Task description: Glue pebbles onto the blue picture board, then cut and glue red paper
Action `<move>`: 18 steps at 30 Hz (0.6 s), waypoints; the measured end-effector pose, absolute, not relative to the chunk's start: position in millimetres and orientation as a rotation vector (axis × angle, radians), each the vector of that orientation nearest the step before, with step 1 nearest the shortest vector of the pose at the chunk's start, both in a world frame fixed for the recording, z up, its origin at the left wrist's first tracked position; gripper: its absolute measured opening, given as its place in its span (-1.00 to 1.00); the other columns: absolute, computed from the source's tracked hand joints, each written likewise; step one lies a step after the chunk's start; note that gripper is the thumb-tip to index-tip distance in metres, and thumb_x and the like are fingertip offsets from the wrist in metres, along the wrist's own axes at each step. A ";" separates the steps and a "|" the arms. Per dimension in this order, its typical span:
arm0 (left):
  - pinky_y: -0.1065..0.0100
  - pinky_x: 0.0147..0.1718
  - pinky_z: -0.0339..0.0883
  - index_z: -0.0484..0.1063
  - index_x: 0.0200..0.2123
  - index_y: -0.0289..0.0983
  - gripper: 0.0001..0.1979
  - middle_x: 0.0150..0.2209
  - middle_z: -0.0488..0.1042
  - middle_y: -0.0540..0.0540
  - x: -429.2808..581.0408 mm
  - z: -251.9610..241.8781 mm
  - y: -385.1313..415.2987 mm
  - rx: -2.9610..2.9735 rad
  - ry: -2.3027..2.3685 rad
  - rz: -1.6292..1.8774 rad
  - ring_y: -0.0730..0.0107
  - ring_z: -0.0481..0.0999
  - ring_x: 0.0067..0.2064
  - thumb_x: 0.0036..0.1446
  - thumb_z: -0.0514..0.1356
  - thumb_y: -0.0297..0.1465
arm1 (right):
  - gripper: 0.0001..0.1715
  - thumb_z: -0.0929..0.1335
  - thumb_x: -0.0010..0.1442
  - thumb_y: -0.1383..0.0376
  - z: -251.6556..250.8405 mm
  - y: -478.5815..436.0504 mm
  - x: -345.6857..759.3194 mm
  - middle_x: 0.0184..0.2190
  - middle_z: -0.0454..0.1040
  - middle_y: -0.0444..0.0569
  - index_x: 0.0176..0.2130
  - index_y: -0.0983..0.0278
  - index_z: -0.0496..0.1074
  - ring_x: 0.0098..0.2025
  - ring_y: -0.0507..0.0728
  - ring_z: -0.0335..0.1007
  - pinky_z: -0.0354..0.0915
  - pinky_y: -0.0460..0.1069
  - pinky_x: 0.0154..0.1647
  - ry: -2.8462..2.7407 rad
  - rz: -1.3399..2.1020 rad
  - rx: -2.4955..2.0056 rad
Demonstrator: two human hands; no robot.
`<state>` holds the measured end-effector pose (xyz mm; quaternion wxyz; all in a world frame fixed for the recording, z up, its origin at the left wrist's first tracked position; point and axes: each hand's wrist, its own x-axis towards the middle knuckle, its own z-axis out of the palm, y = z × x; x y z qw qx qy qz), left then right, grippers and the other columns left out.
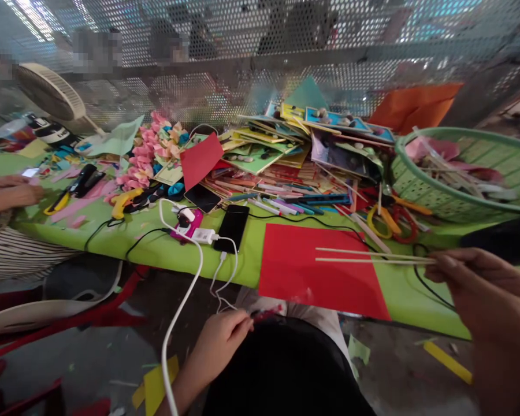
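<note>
Two thin pale wooden sticks (pixel 372 258) are pinched at their right ends by my right hand (pixel 481 283). Side by side, they reach left above a red sheet (pixel 312 271), which lies at the front edge of the green table. My left hand (pixel 227 341) is in front of the table by my lap, its fingers closed on a small reddish item (pixel 266 314) that is too blurred to name. A black phone (pixel 231 228) lies left of the sheet, near a pink power strip (pixel 186 225) with white plugs and cables.
Behind the sheet are pens (pixel 286 206), scissors (pixel 392 219) and a pile of cards (pixel 264 138). A green basket (pixel 463 199) stands at the right. Left are a yellow glue gun (pixel 125 201), pink paper pieces (pixel 145 156), a fan (pixel 52 89) and another person's hands (pixel 15 193).
</note>
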<state>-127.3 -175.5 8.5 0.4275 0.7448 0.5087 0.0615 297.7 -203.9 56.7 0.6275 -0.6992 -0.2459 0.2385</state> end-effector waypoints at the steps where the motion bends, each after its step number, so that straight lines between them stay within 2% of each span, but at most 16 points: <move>1: 0.34 -0.18 0.37 0.56 -0.28 -0.14 -0.72 -0.28 0.63 -0.02 -138.8 1.0 -181.3 1.905 1.297 0.014 0.27 0.61 -0.20 0.37 0.06 -0.32 | -0.44 0.70 -0.49 -0.05 56.8 -203.0 298.5 -0.52 0.44 0.05 -0.52 0.16 0.58 -0.49 0.14 0.33 0.15 0.08 -0.52 -0.546 0.527 -1.618; 3: 0.21 -0.05 0.42 0.61 -0.11 -0.08 -0.77 -0.12 0.65 -0.05 -158.3 -10.7 -191.1 2.022 1.359 -0.216 0.14 0.62 -0.05 0.27 0.16 -0.37 | -0.43 0.70 -0.46 -0.08 56.2 -200.0 296.2 -0.50 0.45 0.05 -0.49 0.15 0.59 -0.46 0.16 0.34 0.14 0.08 -0.52 -0.534 0.516 -1.637; 5: 0.03 0.12 0.40 0.52 0.14 -0.03 -0.51 0.12 0.58 -0.12 -169.2 -12.3 -198.0 2.125 1.452 -0.281 -0.01 0.56 0.13 0.13 0.26 -0.45 | -0.38 0.70 -0.52 -0.09 53.9 -195.9 291.4 -0.50 0.46 0.04 -0.49 0.15 0.59 -0.46 0.16 0.35 0.14 0.07 -0.53 -0.514 0.546 -1.621; 7: -0.01 0.20 0.36 0.43 0.25 0.01 -0.40 0.23 0.50 -0.10 -167.9 -0.6 -201.0 2.212 1.396 -0.166 0.00 0.49 0.22 0.14 0.27 -0.47 | -0.36 0.71 -0.58 -0.09 49.6 -191.9 286.9 -0.51 0.47 0.03 -0.51 0.16 0.58 -0.46 0.15 0.35 0.16 0.06 -0.52 -0.497 0.591 -1.592; 10: 0.14 0.18 0.42 0.44 0.22 0.09 -0.53 0.17 0.55 0.01 -142.2 32.3 -194.0 2.247 1.161 0.139 0.19 0.54 0.16 0.29 0.21 -0.39 | -0.41 0.72 -0.52 -0.02 40.2 -187.7 282.0 -0.52 0.48 0.01 -0.51 0.18 0.59 -0.47 0.13 0.37 0.22 0.06 -0.48 -0.512 0.634 -1.524; 12: 0.19 0.15 0.44 0.49 0.17 0.06 -0.64 0.12 0.58 -0.01 -113.9 51.0 -179.1 2.211 1.062 0.361 0.24 0.56 0.12 0.36 0.17 -0.35 | -0.46 0.72 -0.46 0.04 34.2 -186.4 278.8 -0.51 0.50 0.00 -0.49 0.20 0.60 -0.47 0.11 0.38 0.27 0.06 -0.45 -0.532 0.656 -1.467; 13: 0.19 0.14 0.45 0.49 0.17 0.01 -0.65 0.10 0.58 -0.05 -98.4 56.7 -168.8 2.197 1.036 0.491 0.24 0.56 0.11 0.37 0.16 -0.35 | -0.49 0.72 -0.44 0.06 32.0 -186.2 276.9 -0.50 0.50 0.00 -0.49 0.21 0.60 -0.48 0.11 0.39 0.28 0.06 -0.44 -0.541 0.669 -1.445; 16: 0.06 0.27 0.33 0.39 0.28 -0.10 -0.57 0.23 0.49 -0.17 -53.5 58.7 -132.0 2.153 1.052 0.815 0.16 0.46 0.24 0.37 0.16 -0.33 | -0.55 0.70 -0.35 0.09 29.6 -186.5 269.7 -0.50 0.53 -0.01 -0.46 0.21 0.62 -0.50 0.10 0.40 0.32 0.05 -0.45 -0.568 0.689 -1.425; 18: 0.05 0.27 0.33 0.41 0.26 -0.13 -0.58 0.21 0.50 -0.18 -29.1 51.8 -109.3 2.063 0.957 0.919 0.14 0.46 0.24 0.36 0.20 -0.32 | -0.60 0.69 -0.30 0.10 30.5 -187.5 264.5 -0.50 0.53 -0.02 -0.47 0.19 0.61 -0.51 0.10 0.40 0.34 0.05 -0.47 -0.594 0.695 -1.418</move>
